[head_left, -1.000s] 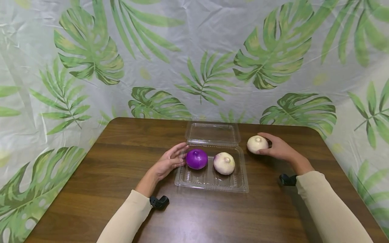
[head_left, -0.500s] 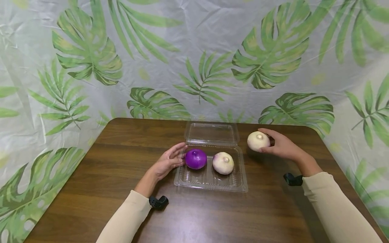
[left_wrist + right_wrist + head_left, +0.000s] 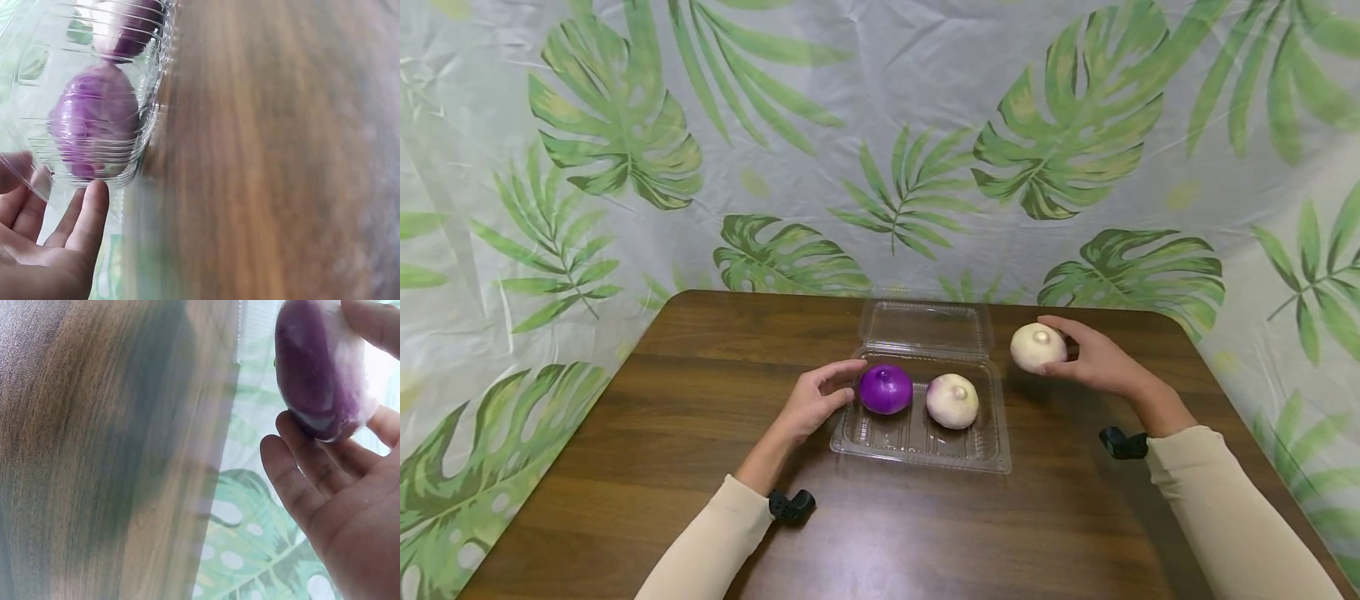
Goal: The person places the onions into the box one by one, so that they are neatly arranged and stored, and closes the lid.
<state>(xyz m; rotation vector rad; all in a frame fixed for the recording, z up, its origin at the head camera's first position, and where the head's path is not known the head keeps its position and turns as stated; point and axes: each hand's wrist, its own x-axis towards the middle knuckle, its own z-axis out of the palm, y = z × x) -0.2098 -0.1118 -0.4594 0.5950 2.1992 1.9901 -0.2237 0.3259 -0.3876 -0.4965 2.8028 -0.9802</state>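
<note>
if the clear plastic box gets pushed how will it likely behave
The clear plastic box would probably flex, as its walls look thin. It seems more likely to slide than tip, lying low and wide on the table. The round purple vegetable inside may roll.

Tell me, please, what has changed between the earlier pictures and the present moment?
The right hand has lifted slightly, raising the pale bulb that it already held. The left hand has changed its finger position beside the clear container. The purple bulb and the other pale bulb remain inside; the lid stays open.
</note>
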